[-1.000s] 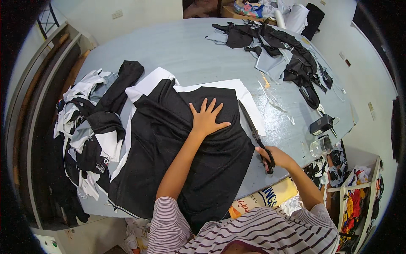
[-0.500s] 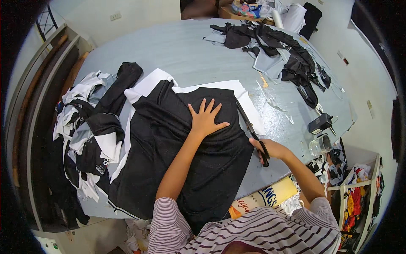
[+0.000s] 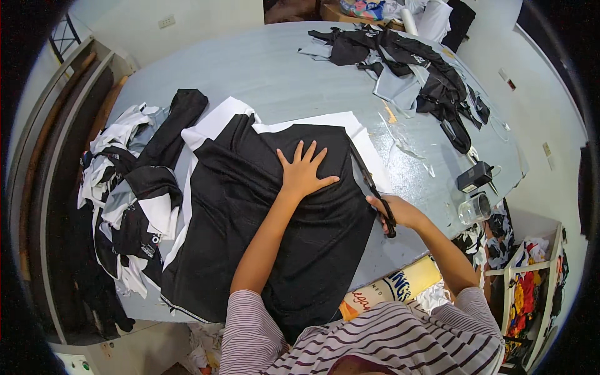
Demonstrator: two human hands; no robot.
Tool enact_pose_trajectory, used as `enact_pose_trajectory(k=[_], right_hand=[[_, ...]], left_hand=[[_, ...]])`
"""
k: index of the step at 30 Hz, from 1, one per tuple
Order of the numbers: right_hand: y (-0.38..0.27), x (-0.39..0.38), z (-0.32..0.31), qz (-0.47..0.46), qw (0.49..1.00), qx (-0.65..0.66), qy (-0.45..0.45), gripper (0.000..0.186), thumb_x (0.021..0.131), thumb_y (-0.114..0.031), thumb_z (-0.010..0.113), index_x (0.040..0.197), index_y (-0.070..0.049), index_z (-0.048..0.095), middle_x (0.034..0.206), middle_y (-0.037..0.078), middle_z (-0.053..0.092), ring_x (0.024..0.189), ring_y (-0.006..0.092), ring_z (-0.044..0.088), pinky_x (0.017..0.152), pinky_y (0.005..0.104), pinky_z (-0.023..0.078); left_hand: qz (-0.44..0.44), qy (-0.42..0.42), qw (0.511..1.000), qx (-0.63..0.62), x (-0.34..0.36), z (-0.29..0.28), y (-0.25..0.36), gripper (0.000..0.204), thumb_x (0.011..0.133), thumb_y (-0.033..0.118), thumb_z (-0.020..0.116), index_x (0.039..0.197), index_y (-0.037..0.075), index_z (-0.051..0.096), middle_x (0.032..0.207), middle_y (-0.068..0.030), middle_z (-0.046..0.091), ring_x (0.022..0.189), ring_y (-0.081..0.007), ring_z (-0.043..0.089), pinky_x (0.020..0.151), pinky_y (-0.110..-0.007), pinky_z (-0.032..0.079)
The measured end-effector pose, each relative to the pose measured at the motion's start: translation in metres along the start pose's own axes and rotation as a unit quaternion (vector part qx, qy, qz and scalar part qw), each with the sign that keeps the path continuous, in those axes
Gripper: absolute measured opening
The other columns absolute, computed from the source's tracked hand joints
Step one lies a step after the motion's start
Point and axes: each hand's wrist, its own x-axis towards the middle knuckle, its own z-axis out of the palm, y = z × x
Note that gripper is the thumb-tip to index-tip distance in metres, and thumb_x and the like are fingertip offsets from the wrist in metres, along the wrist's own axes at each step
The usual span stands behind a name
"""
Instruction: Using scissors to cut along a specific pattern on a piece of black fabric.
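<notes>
Black fabric (image 3: 319, 244) is spread with folds over the near middle of the table, partly on top of white sheets (image 3: 219, 120) that stick out along its far and right edges. My left hand (image 3: 304, 171) lies flat on the black fabric with its fingers spread. At the fabric's right edge, my right hand (image 3: 398, 212) grips the handles of black scissors (image 3: 367, 175). Their blades point away from me and lie along the edge where black fabric meets white sheet. Whether the blade tips are parted is hard to see.
Black, white and grey cloth pieces (image 3: 147, 200) are heaped left on the grey table (image 3: 250, 62); more dark scraps (image 3: 425, 78) lie far right. A black box (image 3: 474, 177) and a clear glass (image 3: 474, 208) stand near the right edge. A printed yellow-white sack (image 3: 400, 284) lies close to me.
The view has shifted slightly. My left hand stays flat in the same place on the fabric, and the scissors remain at the right edge with little visible movement.
</notes>
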Motion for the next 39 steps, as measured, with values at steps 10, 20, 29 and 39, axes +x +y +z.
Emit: enact_pose_trajectory(k=[10,20,29,39], right_hand=[[-0.009,-0.004,-0.006,0.029,0.998,0.021,-0.06,0.072,0.085,-0.07,0.033,0.062,-0.004,0.051,0.055,0.007,0.054,0.049,0.0178,0.06,0.046,0.0246,0.043],[-0.018,-0.008,0.004,0.035,0.998,0.034,-0.049,0.075,0.083,-0.073,0.032,0.065,-0.003,0.051,0.055,0.007,0.055,0.048,0.0172,0.059,0.043,0.0243,0.042],[-0.021,-0.005,0.015,0.043,0.991,0.123,-0.035,0.07,0.08,-0.073,0.041,0.079,-0.004,0.051,0.056,0.004,0.051,0.047,0.0162,0.057,0.041,0.025,0.044],[-0.019,-0.007,0.02,0.015,0.986,0.169,0.001,0.066,0.081,-0.07,0.044,0.076,-0.004,0.05,0.055,0.004,0.05,0.045,0.0156,0.055,0.039,0.0253,0.043]], left_hand=[[-0.004,-0.009,1.0,0.009,-0.001,-0.001,0.0,0.088,0.067,0.078,0.049,0.137,0.025,0.041,0.148,-0.0059,0.027,0.137,-0.0313,0.02,0.097,-0.074,0.005],[-0.007,-0.007,1.0,0.004,-0.002,-0.003,0.002,0.087,0.067,0.077,0.05,0.136,0.024,0.042,0.148,-0.0068,0.027,0.137,-0.0317,0.02,0.096,-0.075,0.004],[-0.006,-0.002,1.0,0.009,-0.002,-0.001,0.004,0.088,0.067,0.077,0.049,0.137,0.023,0.041,0.148,-0.007,0.027,0.137,-0.0328,0.02,0.096,-0.075,0.003],[-0.01,-0.017,1.0,0.007,-0.001,-0.002,0.004,0.09,0.067,0.079,0.048,0.138,0.024,0.04,0.148,-0.007,0.026,0.137,-0.0329,0.019,0.096,-0.075,0.002]])
